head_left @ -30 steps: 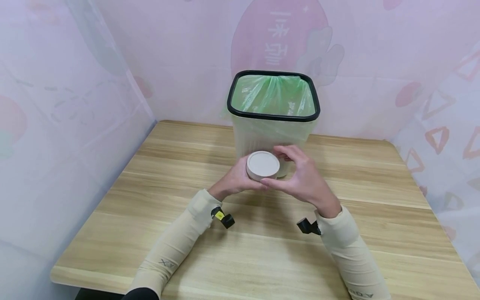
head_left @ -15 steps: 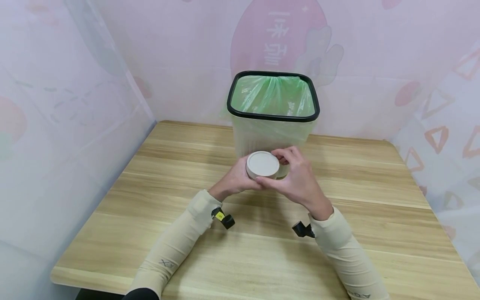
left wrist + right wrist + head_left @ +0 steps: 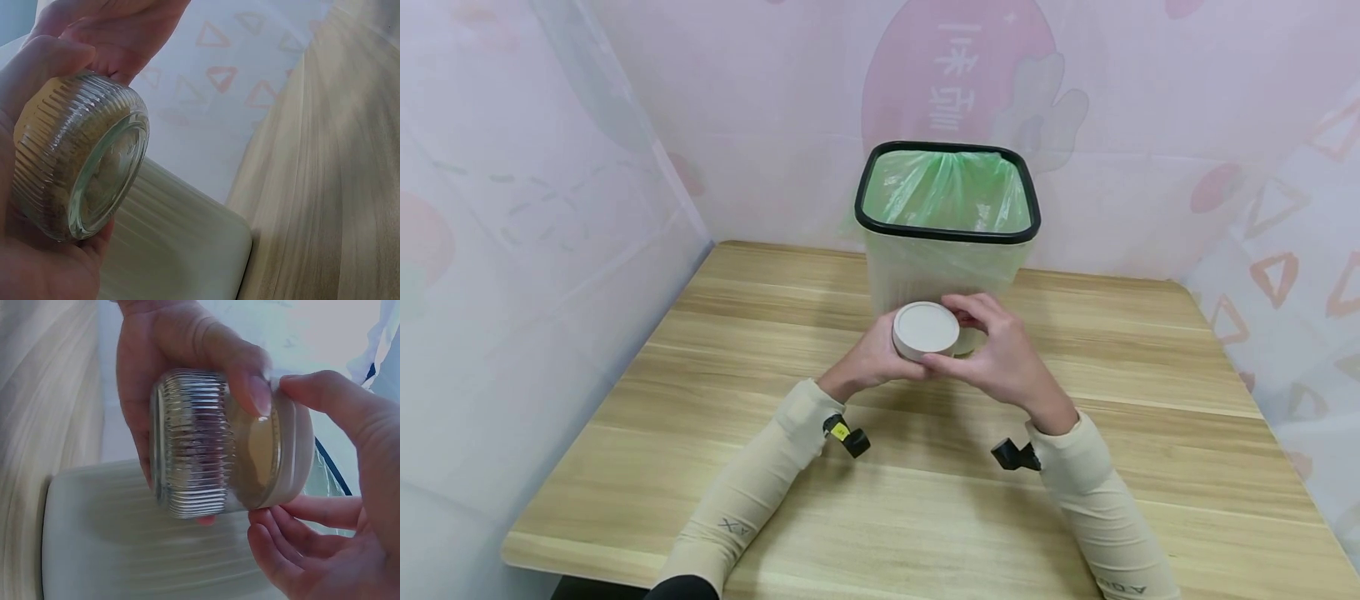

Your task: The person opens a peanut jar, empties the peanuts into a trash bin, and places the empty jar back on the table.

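A ribbed glass jar (image 3: 194, 444) with an off-white round lid (image 3: 926, 327) is held up over the table, in front of the bin. My left hand (image 3: 876, 354) grips its glass body, thumb along the side in the right wrist view. My right hand (image 3: 1003, 358) holds the lid's rim, with the thumb on one side and curled fingers on the other. Clear ribbed glass and a rounded base (image 3: 109, 175) show in the left wrist view. Something tan shows through the glass.
Just behind the hands a pale waste bin (image 3: 940, 267) stands on the wooden table (image 3: 760, 317), with a black rim (image 3: 947, 233) and a green plastic liner (image 3: 947, 192). Printed pinkish sheets (image 3: 775, 125) hang behind and at both sides.
My right hand and wrist swung slightly left, then back right, its fingers staying by the lid. My left hand and the jar have kept their place.
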{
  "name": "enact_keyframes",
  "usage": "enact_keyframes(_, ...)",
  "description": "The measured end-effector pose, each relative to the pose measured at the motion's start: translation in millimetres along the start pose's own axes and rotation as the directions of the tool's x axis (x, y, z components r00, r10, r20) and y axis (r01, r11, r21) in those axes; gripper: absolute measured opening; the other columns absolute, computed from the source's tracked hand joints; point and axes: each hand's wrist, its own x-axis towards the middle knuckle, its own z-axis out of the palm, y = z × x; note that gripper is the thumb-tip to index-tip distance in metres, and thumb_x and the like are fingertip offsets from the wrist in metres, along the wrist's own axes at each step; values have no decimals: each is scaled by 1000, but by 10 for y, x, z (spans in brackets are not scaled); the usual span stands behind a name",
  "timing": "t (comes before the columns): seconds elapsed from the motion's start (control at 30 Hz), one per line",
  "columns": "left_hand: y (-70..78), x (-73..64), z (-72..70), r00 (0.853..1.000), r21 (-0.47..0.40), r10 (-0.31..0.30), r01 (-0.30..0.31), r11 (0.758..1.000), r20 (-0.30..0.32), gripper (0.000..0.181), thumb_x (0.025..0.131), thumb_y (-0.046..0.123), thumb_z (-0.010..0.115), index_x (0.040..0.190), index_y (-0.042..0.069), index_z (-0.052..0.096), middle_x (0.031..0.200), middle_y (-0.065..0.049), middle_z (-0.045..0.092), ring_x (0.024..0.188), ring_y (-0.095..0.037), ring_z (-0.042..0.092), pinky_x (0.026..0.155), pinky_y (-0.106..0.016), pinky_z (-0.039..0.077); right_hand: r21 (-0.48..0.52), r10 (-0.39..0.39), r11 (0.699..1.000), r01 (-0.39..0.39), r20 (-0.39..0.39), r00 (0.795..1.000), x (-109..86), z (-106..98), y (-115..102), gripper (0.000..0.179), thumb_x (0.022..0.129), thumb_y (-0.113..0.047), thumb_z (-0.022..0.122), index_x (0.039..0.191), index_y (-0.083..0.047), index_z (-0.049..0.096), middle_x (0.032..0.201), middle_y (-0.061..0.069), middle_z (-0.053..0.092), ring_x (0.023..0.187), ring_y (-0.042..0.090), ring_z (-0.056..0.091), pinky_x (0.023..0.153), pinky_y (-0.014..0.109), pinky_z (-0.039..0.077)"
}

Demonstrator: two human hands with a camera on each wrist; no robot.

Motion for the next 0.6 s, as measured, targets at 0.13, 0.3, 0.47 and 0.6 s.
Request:
enact_keyframes(0.13, 2, -1, -1, 1000, -5, 5, -5, 1000, 6, 84, 72, 1, 90, 147, 1, 52, 138, -17, 64, 127, -26, 61, 118, -43, 45, 61, 3, 998, -6, 43, 999, -3, -38, 1, 74, 76, -13, 96, 140, 1, 63, 132, 14, 67, 122, 28, 67, 106, 39, 57)
enact_keyframes(0.3, 3, -1, 4, 1000, -34, 9, -8, 999, 29, 83, 74, 1, 90, 147, 6, 52, 139, -12, 64, 127, -23, 60, 118, -44, 45, 104, 15, 994, -26, 101, 995, -8, -77, -8, 72, 80, -9, 92, 144, 1, 59, 141, 17, 66, 129, 30, 65, 110, 40, 54)
enact_keyframes(0.47, 8, -5, 11, 999, -48, 22, -20, 999, 37, 82, 73, 2, 91, 146, 8, 54, 138, -11, 65, 127, -22, 61, 119, -44, 44, 93, 39, 994, -49, 114, 993, -13, -98, -27, 75, 81, -14, 93, 146, -1, 58, 144, 15, 64, 130, 30, 65, 112, 43, 53)
enact_keyframes(0.6, 9, -3, 15, 999, -49, 22, -21, 999, 31, 82, 73, 3, 93, 145, 7, 55, 138, -11, 65, 126, -21, 61, 117, -42, 46, 3, 60, 998, -60, 51, 997, -23, -81, -48, 78, 78, -26, 96, 143, -2, 60, 137, 12, 66, 125, 28, 66, 108, 45, 56)
